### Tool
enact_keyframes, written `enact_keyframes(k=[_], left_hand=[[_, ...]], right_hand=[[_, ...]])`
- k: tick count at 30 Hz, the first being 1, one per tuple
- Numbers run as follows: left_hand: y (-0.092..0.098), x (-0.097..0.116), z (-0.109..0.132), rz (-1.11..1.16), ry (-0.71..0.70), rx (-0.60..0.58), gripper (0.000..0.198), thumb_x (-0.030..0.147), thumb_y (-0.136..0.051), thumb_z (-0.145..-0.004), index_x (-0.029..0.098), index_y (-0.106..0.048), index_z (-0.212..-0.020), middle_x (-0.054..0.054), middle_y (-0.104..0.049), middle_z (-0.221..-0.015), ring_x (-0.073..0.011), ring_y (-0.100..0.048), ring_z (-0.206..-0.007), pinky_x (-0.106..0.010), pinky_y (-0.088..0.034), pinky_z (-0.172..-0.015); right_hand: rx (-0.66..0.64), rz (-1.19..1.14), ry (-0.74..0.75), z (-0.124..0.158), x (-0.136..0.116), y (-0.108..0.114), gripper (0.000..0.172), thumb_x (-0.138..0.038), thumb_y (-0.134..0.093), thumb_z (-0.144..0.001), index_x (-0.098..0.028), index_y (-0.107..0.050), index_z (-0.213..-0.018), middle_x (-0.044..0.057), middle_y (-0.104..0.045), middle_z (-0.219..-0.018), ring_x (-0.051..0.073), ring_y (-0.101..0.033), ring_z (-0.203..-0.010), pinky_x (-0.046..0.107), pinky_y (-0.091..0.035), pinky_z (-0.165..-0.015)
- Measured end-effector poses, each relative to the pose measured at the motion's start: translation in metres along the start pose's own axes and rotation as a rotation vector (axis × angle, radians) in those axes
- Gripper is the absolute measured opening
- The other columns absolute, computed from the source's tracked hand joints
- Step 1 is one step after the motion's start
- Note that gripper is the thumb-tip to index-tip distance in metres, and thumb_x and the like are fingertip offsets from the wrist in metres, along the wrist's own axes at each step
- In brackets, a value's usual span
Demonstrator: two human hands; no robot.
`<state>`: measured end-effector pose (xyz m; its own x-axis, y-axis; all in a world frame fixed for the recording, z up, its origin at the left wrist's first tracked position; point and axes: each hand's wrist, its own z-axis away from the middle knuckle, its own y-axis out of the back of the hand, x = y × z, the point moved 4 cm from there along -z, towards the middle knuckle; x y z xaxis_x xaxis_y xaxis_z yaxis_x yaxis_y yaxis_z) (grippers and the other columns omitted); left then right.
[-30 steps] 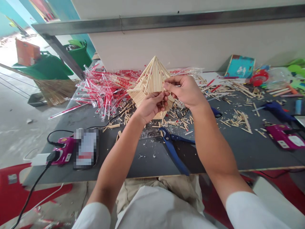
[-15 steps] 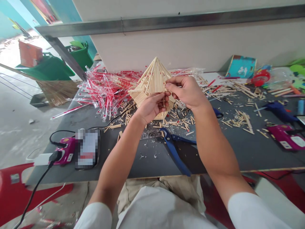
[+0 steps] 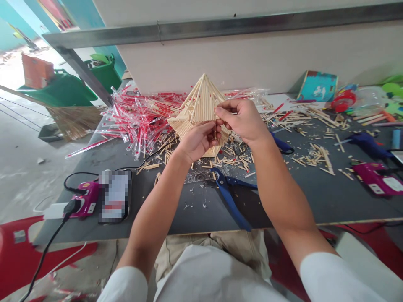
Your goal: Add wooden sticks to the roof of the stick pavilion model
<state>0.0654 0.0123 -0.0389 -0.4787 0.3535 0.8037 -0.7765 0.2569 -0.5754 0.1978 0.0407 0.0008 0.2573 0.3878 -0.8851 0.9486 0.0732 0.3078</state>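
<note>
Dark workbench (image 3: 315, 205) below a pale wall (image 3: 252, 54), strewn with wooden offcuts (image 3: 315, 157) across the middle and right of the frame. At upper centre, held up off the bench, a stick model (image 3: 201, 100): pointed, pyramid-like top of pale, smooth, straight sticks, ribs fanning from a closed peak, and below it a wider band of tightly stacked sticks, narrowing again behind the hands. Top looking complete; lower half mostly hidden, so what is left there impossible to tell. Left hand (image 3: 199, 141) cupped low against the near face, right hand (image 3: 242, 121) above it with fingers curled, both pinching a thin stick (image 3: 215, 130) upright against the model (its lower end lost behind the fingers). Left of the model, a heap of red-printed sticks in clear plastic sleeves (image 3: 135, 121); at lower centre, blue-handled cutters (image 3: 231, 197).
</note>
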Motion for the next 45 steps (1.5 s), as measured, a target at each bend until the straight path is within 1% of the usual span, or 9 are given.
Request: enact_keyframes(k=[4, 15, 21, 25, 29, 33, 39, 43, 45], left_hand=[[0.001, 0.000, -0.001, 0.016, 0.009, -0.011, 0.020, 0.019, -0.054, -0.101, 0.013, -0.070, -0.090, -0.001, -0.064, -0.074, -0.0046, -0.062, -0.061, -0.015, -0.043, -0.050], [0.004, 0.000, -0.001, 0.046, 0.081, -0.032, 0.014, 0.021, -0.058, -0.097, 0.015, -0.070, -0.092, 0.000, -0.065, -0.075, -0.0057, -0.063, -0.062, -0.017, -0.043, -0.050], [0.006, -0.003, -0.003, 0.078, 0.088, -0.032, 0.017, 0.021, -0.056, -0.099, 0.015, -0.068, -0.090, 0.001, -0.065, -0.074, -0.0060, -0.063, -0.060, -0.018, -0.040, -0.046], [0.003, -0.003, -0.001, 0.087, 0.086, -0.009, 0.015, 0.022, -0.058, -0.098, 0.016, -0.069, -0.091, 0.001, -0.065, -0.075, -0.0054, -0.063, -0.060, -0.016, -0.039, -0.045], [-0.001, -0.004, 0.002, 0.097, 0.062, 0.041, 0.011, 0.023, -0.061, -0.098, 0.017, -0.070, -0.097, 0.002, -0.063, -0.074, -0.0038, -0.060, -0.058, -0.014, -0.037, -0.043], [-0.004, -0.007, 0.013, 0.053, 0.060, 0.050, 0.010, 0.025, -0.065, -0.095, 0.017, -0.070, -0.098, 0.004, -0.059, -0.075, -0.0028, -0.056, -0.056, -0.013, -0.036, -0.042], [-0.014, -0.012, 0.061, -0.384, -0.079, -0.057, 0.022, 0.037, -0.063, -0.097, 0.017, -0.072, -0.100, -0.001, -0.059, -0.081, -0.0073, -0.053, -0.064, -0.016, -0.036, -0.043], [-0.012, -0.020, 0.088, -0.947, -0.388, -0.060, 0.027, 0.035, -0.054, -0.103, 0.018, -0.074, -0.106, -0.004, -0.066, -0.089, -0.0107, -0.057, -0.075, -0.022, -0.045, -0.062], [-0.006, -0.029, 0.093, -1.165, -0.527, -0.063, 0.028, 0.032, -0.051, -0.105, 0.019, -0.075, -0.111, -0.004, -0.065, -0.088, -0.0120, -0.058, -0.078, -0.026, -0.046, -0.072]], right_hand=[[-0.006, -0.015, 0.009, 0.000, 0.000, 0.000, 0.018, -0.037, -0.075, -0.089, -0.021, -0.071, -0.084, 0.003, -0.064, -0.068, 0.014, -0.052, -0.058, 0.032, -0.044, -0.053], [0.004, 0.018, -0.014, 0.000, 0.002, 0.000, 0.025, -0.046, -0.076, -0.089, -0.021, -0.071, -0.088, 0.003, -0.064, -0.070, 0.012, -0.048, -0.054, 0.031, -0.043, -0.050], [0.018, -0.014, 0.013, -0.001, 0.004, 0.001, 0.019, -0.039, -0.076, -0.088, -0.020, -0.073, -0.088, 0.003, -0.065, -0.073, 0.011, -0.048, -0.053, 0.031, -0.039, -0.050], [0.025, -0.006, 0.025, -0.002, 0.005, 0.001, 0.016, -0.036, -0.074, -0.089, -0.020, -0.073, -0.087, 0.004, -0.068, -0.075, 0.015, -0.056, -0.063, 0.033, -0.049, -0.061], [0.118, 0.046, 0.078, -0.001, 0.001, 0.014, 0.013, -0.031, -0.075, -0.087, -0.019, -0.075, -0.091, 0.007, -0.074, -0.087, 0.018, -0.064, -0.076, 0.037, -0.054, -0.076], [0.157, 0.058, 0.115, 0.008, -0.012, 0.036, 0.018, -0.036, -0.074, -0.090, -0.019, -0.076, -0.097, 0.006, -0.073, -0.090, 0.016, -0.063, -0.077, 0.034, -0.053, -0.071], [0.021, -0.033, 0.090, 0.052, -0.027, 0.038, 0.029, -0.045, -0.073, -0.094, -0.017, -0.075, -0.101, 0.002, -0.068, -0.079, 0.009, -0.057, -0.059, 0.025, -0.045, -0.052], [-0.200, -0.053, 0.021, 0.100, -0.006, 0.019, 0.027, -0.044, -0.065, -0.100, -0.020, -0.073, -0.108, 0.000, -0.067, -0.074, 0.009, -0.060, -0.057, 0.022, -0.045, -0.050], [-0.241, -0.112, -0.014, 0.119, 0.011, 0.011, 0.025, -0.043, -0.061, -0.103, -0.021, -0.072, -0.110, -0.001, -0.066, -0.072, 0.009, -0.063, -0.058, 0.022, -0.048, -0.051]])
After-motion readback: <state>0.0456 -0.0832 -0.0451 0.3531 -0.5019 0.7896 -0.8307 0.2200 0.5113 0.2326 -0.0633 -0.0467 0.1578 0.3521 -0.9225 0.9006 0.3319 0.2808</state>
